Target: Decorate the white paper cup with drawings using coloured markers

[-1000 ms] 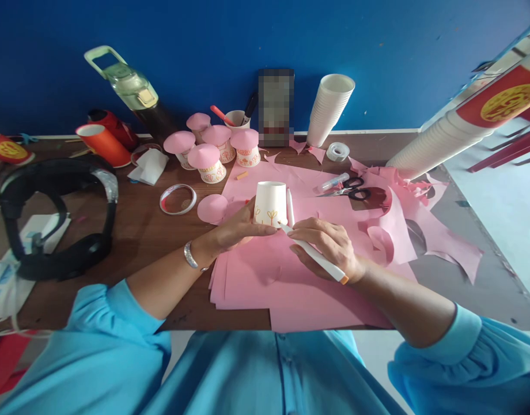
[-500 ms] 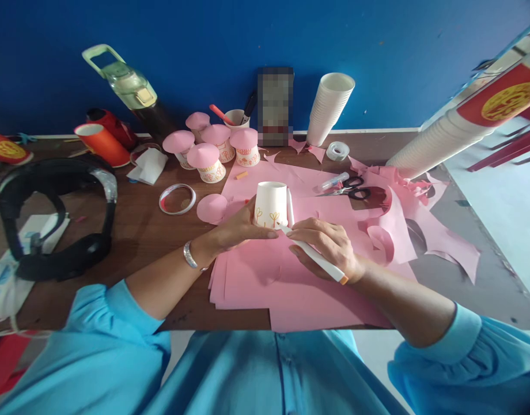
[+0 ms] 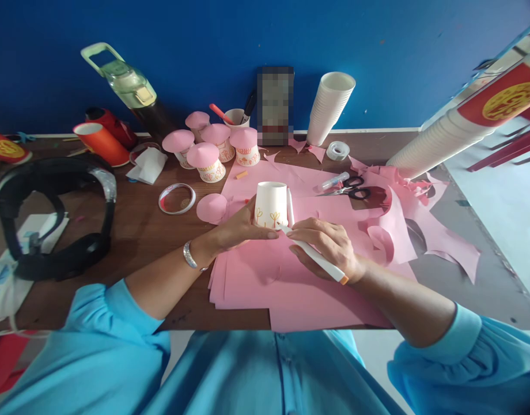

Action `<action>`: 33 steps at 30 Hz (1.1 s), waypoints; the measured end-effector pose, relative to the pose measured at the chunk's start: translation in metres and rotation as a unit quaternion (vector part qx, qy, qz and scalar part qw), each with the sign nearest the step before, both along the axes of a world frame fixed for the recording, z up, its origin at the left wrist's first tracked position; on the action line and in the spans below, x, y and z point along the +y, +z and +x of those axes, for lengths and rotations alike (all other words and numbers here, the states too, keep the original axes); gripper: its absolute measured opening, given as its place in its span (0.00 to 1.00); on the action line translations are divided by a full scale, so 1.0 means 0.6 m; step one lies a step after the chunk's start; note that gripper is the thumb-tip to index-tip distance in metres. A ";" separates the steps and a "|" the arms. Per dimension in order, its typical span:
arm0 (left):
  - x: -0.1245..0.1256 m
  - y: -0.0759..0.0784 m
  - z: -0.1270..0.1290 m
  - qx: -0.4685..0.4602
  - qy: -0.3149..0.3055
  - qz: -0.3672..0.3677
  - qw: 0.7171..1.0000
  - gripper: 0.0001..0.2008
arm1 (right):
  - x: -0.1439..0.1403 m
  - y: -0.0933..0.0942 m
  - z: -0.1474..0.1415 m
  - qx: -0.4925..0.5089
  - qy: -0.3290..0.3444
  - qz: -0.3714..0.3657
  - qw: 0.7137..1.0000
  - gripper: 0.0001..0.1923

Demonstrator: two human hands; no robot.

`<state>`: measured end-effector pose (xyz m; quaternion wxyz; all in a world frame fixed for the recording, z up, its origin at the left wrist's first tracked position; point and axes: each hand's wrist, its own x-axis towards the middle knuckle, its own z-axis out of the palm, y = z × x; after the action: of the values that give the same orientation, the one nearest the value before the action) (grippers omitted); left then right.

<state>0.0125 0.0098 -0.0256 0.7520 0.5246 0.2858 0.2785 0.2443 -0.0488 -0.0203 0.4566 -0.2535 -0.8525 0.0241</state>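
Observation:
My left hand (image 3: 241, 226) is closed around the lower left side of a white paper cup (image 3: 271, 199). Orange plant-like drawings run along the cup's lower part. In my right hand (image 3: 328, 245) is a white marker (image 3: 317, 260) with an orange end, its tip at the cup's lower edge. Another white pen-like stick (image 3: 290, 206) shows just right of the cup; I cannot tell what supports it. Pink paper sheets (image 3: 248, 282) lie beneath both hands. A pink paper cone (image 3: 212, 208) rests left of the cup.
Several decorated cups with pink cone tops (image 3: 204, 155) stand behind. Scissors (image 3: 351, 189), clear tape (image 3: 337, 151) and pink scraps (image 3: 450, 230) lie to the right. Stacked white cups (image 3: 332, 106) and a phone (image 3: 275, 106) are by the wall. A black headband device (image 3: 105, 230) sits left.
Almost nothing differs. Both hands keep their hold on the cup and marker, and the marker tip stays at the cup's lower edge.

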 end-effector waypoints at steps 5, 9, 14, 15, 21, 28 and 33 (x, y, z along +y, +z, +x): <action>0.000 0.003 0.001 0.001 -0.007 0.001 1.000 0.29 | 0.000 0.000 0.000 -0.003 -0.002 0.001 1.000 0.13; -0.001 0.004 0.002 0.000 -0.011 0.000 1.000 0.28 | 0.000 -0.002 0.000 -0.002 -0.004 0.001 1.000 0.13; 0.000 0.001 0.002 -0.012 -0.016 -0.003 1.000 0.29 | 0.000 -0.002 0.001 -0.002 0.000 0.002 1.000 0.13; 0.000 0.000 0.002 -0.014 -0.016 -0.003 1.000 0.29 | 0.000 -0.002 0.001 -0.004 -0.001 0.001 1.000 0.14; 0.001 -0.001 0.001 -0.014 -0.017 -0.007 1.000 0.29 | 0.000 0.000 0.000 -0.008 -0.008 -0.003 1.000 0.14; 0.002 -0.001 0.000 -0.016 -0.018 0.002 1.000 0.30 | 0.001 -0.003 0.000 -0.005 -0.003 0.000 1.000 0.14; 0.002 0.000 0.000 -0.011 -0.021 0.001 1.000 0.29 | 0.001 -0.002 0.000 -0.009 -0.003 0.002 1.000 0.14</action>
<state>0.0125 0.0109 -0.0259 0.7604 0.5278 0.2662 0.2688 0.2443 -0.0485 -0.0217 0.4492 -0.2554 -0.8559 0.0182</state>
